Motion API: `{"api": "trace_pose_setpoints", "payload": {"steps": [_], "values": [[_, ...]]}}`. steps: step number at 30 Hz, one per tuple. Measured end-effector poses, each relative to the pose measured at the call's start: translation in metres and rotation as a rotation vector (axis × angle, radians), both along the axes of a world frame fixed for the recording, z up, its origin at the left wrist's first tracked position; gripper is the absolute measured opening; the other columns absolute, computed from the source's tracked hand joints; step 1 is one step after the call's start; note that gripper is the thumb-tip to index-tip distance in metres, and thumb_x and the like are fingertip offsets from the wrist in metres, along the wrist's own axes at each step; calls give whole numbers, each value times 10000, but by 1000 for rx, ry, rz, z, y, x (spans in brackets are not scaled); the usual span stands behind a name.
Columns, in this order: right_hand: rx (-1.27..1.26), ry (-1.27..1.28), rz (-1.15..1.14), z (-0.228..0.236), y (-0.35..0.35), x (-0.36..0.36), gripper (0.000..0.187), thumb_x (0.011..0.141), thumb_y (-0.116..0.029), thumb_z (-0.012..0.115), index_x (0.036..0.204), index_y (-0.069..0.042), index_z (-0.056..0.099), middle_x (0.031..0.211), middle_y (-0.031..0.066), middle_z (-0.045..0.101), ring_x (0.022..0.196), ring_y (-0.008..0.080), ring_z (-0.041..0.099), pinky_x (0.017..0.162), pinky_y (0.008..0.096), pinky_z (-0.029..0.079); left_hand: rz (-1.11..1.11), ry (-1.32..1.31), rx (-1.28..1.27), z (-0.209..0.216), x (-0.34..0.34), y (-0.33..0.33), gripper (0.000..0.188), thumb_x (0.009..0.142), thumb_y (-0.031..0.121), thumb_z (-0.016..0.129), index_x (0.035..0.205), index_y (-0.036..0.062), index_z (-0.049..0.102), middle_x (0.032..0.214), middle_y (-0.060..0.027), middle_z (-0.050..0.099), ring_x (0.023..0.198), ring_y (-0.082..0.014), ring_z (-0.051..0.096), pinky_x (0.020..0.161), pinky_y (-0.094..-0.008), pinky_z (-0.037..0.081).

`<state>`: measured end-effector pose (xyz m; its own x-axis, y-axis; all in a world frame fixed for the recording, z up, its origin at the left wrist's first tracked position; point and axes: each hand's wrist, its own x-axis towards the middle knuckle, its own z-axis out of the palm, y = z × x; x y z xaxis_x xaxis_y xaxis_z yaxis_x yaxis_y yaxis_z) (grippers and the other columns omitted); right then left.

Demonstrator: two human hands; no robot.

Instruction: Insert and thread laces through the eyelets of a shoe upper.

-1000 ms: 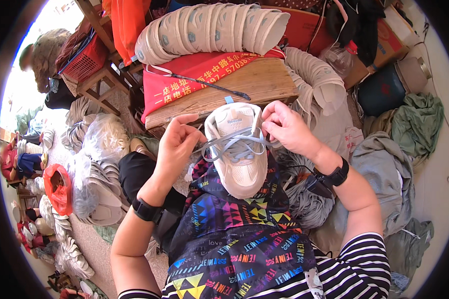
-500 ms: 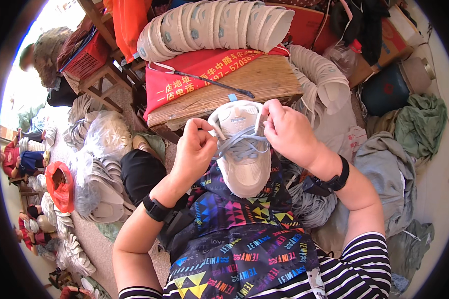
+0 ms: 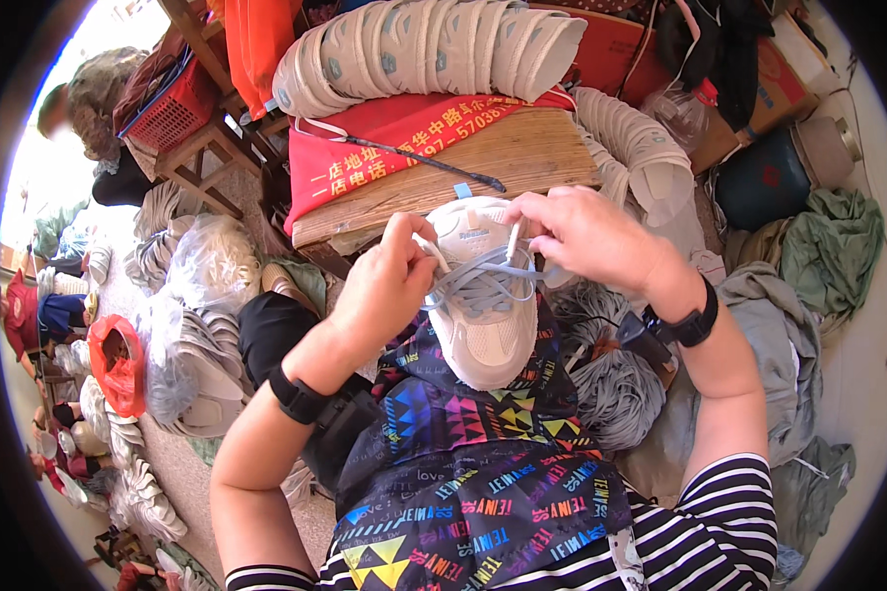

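Note:
A cream sneaker upper (image 3: 484, 340) lies toe toward me against my apron, its heel end against the wooden bench. Grey-blue shoelaces (image 3: 485, 281) run through its eyelets and cross loosely over the tongue (image 3: 463, 234). My left hand (image 3: 389, 281) is closed in a pinch at the upper's left opening edge. Across from it, my right hand (image 3: 591, 236) pinches the right edge near the top eyelets, its other fingers curled. Whether lace ends are also between the fingers is hidden.
A wooden bench (image 3: 443, 163) stands ahead, bearing a red cloth (image 3: 315, 172), a thin dark-tipped hook tool (image 3: 424, 158) and a row of nested uppers (image 3: 424, 49). A bundle of grey laces (image 3: 616, 399) lies right of my lap. Bagged uppers (image 3: 207, 364) and a red-bagged bin (image 3: 116, 366) are left.
Both hands have shifted slightly, the right elbow outward and the right hand flatter over the edge. The pinched sides of the upper are still held, and the laces lie a little differently.

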<state>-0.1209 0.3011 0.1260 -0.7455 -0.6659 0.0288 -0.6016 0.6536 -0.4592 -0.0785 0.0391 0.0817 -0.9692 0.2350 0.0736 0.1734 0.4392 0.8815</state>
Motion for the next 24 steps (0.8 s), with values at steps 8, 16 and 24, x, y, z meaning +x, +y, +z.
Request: {"api": "trace_pose_setpoints", "payload": {"steps": [8, 16, 24], "values": [[-76, -186, 40, -10, 9, -21, 187, 843, -174, 680, 1013, -95, 668, 817, 66, 614, 863, 239, 574, 793, 364, 454, -336, 310, -476, 14, -32, -23, 222, 821, 195, 722, 1009, 99, 654, 903, -113, 524, 906, -281, 549, 838, -388, 430], [-37, -68, -47, -20, -6, -15, 176, 813, -271, 712, 826, -98, 685, 908, 79, 507, 977, 262, 464, 873, 349, 386, -426, 96, -351, 14, -42, -22, 163, 797, 217, 752, 873, 81, 705, 885, -98, 476, 896, -248, 476, 805, -335, 410], [-456, 37, -262, -25, -38, -11, 148, 830, -179, 711, 788, -44, 668, 857, 47, 504, 862, 177, 504, 775, 293, 422, 7, 301, -160, 8, -27, 25, 122, 773, 158, 732, 778, 40, 700, 804, -84, 518, 846, -252, 486, 779, -354, 416]]}}
